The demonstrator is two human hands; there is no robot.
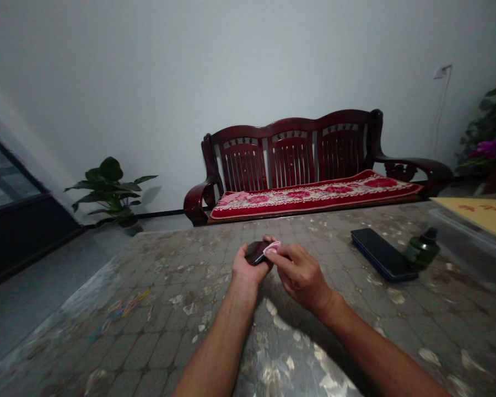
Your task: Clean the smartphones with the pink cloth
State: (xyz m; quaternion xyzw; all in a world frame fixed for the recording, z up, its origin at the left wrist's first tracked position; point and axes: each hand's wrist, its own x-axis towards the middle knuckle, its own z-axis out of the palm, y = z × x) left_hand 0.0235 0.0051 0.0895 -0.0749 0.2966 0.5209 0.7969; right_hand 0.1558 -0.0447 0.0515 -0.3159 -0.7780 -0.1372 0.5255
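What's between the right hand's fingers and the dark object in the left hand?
A pink cloth, held by the right hand at the dark object, in the head view.

Dark glossy phone-like object (255, 252), tilted between hands (251, 269); folded pink cloth (272, 247) against its edge.

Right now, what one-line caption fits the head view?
Left hand cradles a dark, glossy object while the right hand holds a pink cloth against it.

Dim, soft shadows, edges stretched, perhaps blurred
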